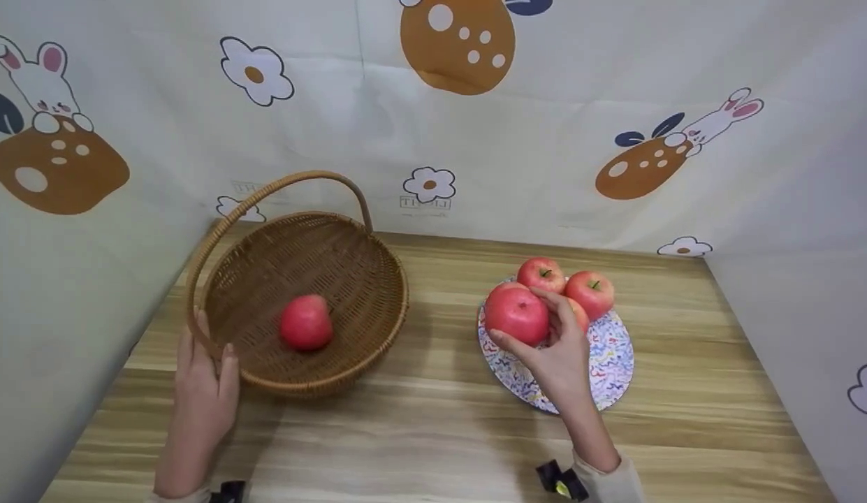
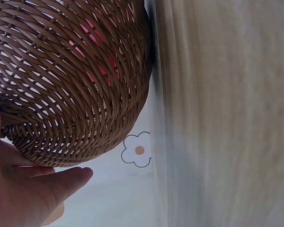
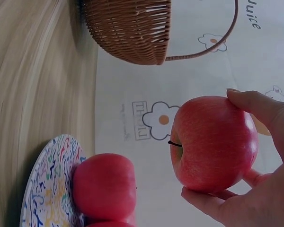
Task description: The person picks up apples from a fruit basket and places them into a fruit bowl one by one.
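Observation:
My right hand [image 1: 562, 356] holds a red apple [image 1: 515, 314] between thumb and fingers, raised above a round plate [image 1: 611, 363] with a colourful squiggle pattern. In the right wrist view, the held apple [image 3: 213, 144] has its stem pointing down toward the table. Two apples [image 1: 591, 295] [image 1: 541, 274] show at the plate's back, and a third is partly hidden behind my hand. On the left, my left hand [image 1: 204, 398] grips a brown wicker basket [image 1: 265, 279] by its rim at the handle's foot. One apple [image 1: 306, 323] lies inside the basket.
The basket's tall arched handle [image 1: 311, 175] rises above its opening. A wood-grain table [image 1: 419, 433] lies under everything. Pale cloth walls [image 1: 349, 126] printed with rabbits, flowers and orange fruit enclose its back and sides.

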`<action>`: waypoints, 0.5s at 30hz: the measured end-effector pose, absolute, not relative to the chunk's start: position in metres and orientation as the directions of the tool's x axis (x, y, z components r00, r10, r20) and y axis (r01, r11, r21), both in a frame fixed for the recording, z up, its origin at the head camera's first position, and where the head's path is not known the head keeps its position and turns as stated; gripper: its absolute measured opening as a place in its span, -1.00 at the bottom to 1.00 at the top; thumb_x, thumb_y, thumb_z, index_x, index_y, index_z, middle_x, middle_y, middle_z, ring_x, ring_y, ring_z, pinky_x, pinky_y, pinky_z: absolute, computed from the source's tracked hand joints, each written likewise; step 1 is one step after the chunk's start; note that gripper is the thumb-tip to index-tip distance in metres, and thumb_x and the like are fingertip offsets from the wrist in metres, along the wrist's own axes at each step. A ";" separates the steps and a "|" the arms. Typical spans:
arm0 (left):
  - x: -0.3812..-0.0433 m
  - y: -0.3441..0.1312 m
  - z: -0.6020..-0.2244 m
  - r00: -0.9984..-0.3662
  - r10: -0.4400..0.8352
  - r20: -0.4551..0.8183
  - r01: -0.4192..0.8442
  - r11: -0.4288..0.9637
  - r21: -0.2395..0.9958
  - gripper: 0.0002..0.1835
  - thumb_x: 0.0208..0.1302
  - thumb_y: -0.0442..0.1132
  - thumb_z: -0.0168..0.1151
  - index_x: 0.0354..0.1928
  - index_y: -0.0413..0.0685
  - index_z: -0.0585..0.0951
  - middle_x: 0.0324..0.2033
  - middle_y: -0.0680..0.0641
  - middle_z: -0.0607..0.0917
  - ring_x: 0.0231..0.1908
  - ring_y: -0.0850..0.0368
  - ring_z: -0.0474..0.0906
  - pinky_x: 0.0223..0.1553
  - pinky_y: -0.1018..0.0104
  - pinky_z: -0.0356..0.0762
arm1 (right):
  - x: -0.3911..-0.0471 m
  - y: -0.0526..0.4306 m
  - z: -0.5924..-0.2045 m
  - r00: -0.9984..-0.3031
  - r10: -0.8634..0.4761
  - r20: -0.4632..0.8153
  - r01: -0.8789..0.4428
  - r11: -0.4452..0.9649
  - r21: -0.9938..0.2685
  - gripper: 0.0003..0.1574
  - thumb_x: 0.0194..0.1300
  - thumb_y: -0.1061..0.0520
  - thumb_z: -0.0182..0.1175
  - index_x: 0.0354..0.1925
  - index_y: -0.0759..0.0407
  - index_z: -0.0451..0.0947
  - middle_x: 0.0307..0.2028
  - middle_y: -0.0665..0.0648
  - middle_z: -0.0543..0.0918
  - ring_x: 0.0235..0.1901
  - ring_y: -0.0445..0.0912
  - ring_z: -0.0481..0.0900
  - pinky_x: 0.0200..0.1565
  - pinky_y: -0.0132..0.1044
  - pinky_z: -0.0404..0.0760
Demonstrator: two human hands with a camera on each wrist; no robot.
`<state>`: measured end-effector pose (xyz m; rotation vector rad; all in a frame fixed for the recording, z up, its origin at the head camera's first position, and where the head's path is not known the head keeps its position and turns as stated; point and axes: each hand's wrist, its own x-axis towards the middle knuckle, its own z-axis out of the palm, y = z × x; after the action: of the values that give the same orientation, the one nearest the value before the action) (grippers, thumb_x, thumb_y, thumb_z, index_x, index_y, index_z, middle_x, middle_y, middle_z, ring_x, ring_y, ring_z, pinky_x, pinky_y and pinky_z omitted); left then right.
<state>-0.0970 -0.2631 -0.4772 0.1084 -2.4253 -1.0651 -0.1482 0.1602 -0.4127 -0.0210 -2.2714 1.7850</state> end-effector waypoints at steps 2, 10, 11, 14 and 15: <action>-0.097 -0.263 -0.478 -0.877 -0.260 0.404 0.122 0.692 0.711 -0.29 0.61 -0.30 -0.05 0.66 -0.34 0.00 0.64 -0.39 -0.02 0.58 -0.48 -0.03 0.48 -0.47 0.04 | -0.147 0.163 -0.413 -0.966 0.183 0.182 -0.133 0.254 -0.958 -0.03 -0.01 0.34 0.65 0.33 0.34 0.43 0.28 0.30 0.55 0.26 0.12 0.57 0.18 -0.40 0.62; -0.098 -0.261 -0.477 -0.861 -0.254 0.441 0.158 0.690 0.707 -0.30 0.59 -0.32 -0.05 0.64 -0.39 0.02 0.62 -0.43 0.02 0.56 -0.51 0.00 0.48 -0.47 0.05 | -0.147 0.176 -0.413 -0.965 0.211 0.155 -0.098 0.259 -0.961 -0.04 0.02 0.34 0.63 0.34 0.32 0.42 0.26 0.29 0.59 0.25 0.08 0.57 0.08 -0.48 0.62; -0.099 -0.261 -0.477 -0.858 -0.254 0.447 0.162 0.691 0.705 -0.30 0.58 -0.33 -0.04 0.63 -0.41 0.03 0.61 -0.45 0.03 0.55 -0.51 0.00 0.49 -0.46 0.05 | -0.147 0.177 -0.412 -0.965 0.214 0.154 -0.095 0.263 -0.960 -0.04 0.02 0.33 0.63 0.34 0.32 0.42 0.27 0.29 0.59 0.25 0.08 0.57 0.08 -0.48 0.62; -0.099 -0.261 -0.478 -0.858 -0.254 0.447 0.163 0.689 0.706 -0.30 0.58 -0.33 -0.05 0.64 -0.40 0.02 0.61 -0.44 0.03 0.56 -0.51 0.00 0.50 -0.45 0.05 | -0.147 0.181 -0.412 -0.962 0.227 0.149 -0.083 0.277 -0.957 -0.02 0.03 0.32 0.63 0.37 0.31 0.40 0.29 0.31 0.58 0.27 0.10 0.55 0.08 -0.50 0.60; -0.099 -0.262 -0.478 -0.857 -0.257 0.447 0.162 0.689 0.707 -0.29 0.58 -0.33 -0.04 0.64 -0.40 0.03 0.61 -0.44 0.03 0.55 -0.51 0.01 0.49 -0.45 0.05 | -0.147 0.182 -0.412 -0.962 0.230 0.149 -0.081 0.280 -0.957 -0.02 0.03 0.32 0.63 0.37 0.32 0.40 0.29 0.32 0.57 0.27 0.10 0.55 0.08 -0.50 0.59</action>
<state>-0.0986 -0.2616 -0.4777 0.0727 -2.3750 -1.0626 -0.1466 0.1825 -0.4122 -0.1373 -2.2931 1.7374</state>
